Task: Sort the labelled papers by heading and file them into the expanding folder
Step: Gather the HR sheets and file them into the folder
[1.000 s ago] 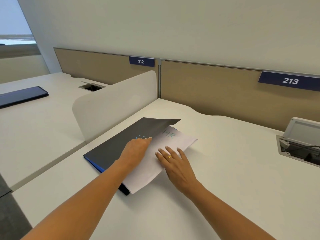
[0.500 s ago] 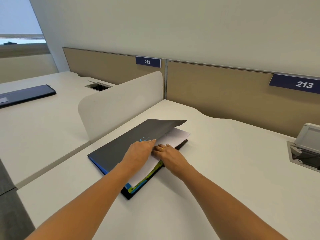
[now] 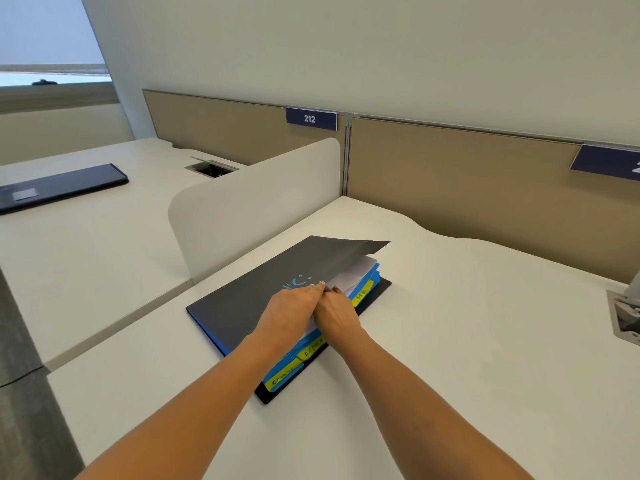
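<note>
Black expanding folder point(image 3: 242, 299) with blue dividers and yellow tabs lies mid-surface point(image 3: 450, 341). Left hand point(image 3: 287, 313): fingers relaxed, pressing the cover's edge. Right hand point(image 3: 337, 317) reaches under the cover onto white paper point(image 3: 356, 271); its fingers are hidden, cannot tell.

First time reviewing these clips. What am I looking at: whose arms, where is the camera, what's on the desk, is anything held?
No machine here: these are a person's bare arms, filmed by one wide-angle camera worn on the head, looking down. On the white desk lies a dark expanding folder with blue dividers and yellow tabs, one reading HR. The left hand rests on its cover, fingertips at the edge. The right hand reaches under the cover against white paper; its fingertips are hidden, so whether it holds the sheet is unclear.
</note>
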A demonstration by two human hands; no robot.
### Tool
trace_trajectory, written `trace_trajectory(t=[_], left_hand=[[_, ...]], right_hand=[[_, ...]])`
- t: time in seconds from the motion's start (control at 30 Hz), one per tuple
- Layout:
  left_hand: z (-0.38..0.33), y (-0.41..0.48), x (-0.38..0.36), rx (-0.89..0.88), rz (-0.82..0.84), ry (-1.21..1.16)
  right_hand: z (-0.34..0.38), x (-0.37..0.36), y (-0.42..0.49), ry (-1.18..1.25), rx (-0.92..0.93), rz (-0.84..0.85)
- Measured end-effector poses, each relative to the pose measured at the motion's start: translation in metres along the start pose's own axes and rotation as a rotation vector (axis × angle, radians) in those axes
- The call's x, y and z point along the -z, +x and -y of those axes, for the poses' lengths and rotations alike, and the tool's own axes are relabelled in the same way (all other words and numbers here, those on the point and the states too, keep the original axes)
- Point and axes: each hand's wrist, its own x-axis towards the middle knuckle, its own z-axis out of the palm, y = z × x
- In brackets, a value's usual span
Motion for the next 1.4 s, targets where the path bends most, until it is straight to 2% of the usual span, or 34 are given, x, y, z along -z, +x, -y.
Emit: trace_trajectory(t=[0.1,0.2,0.33,0.6,0.77,0.87,1.1,1.2,1.4], left_hand=[[0.002,0.001,0.001,0.011,-0.004,-0.024],[0.003,0.002,0.002,0.013,-0.01,-0.028],[0.003,0.002,0.002,0.027,-0.035,0.023],[0.007,0.004,-0.003,0.016,-0.058,-0.004],[0.008,0.002,0.0,0.014,-0.013,0.025],[0.007,-0.001,-0.003,0.014,-0.042,0.058],[0.001,-0.009,-0.026,0.046,-0.043,0.0],[-0.005,-0.01,-0.041,0.082,0.026,-0.023],[-0.009,-0.012,-0.06,0.153,0.136,-0.078]], right_hand=[[-0.003,-0.002,-0.006,0.085,0.042,-0.078],[-0.012,-0.003,-0.015,0.077,0.093,-0.223],[-0.021,-0.006,-0.029,0.007,0.106,-0.055],[-0.013,-0.013,-0.021,-0.07,0.045,-0.082],[-0.016,-0.009,-0.029,-0.06,0.122,-0.081],[-0.024,-0.012,-0.037,-0.056,0.133,-0.063],[-0.036,-0.028,-0.056,0.014,0.11,-0.192],[-0.034,-0.03,-0.071,0.008,0.119,-0.287],[-0.033,-0.027,-0.094,0.105,0.011,-0.261]])
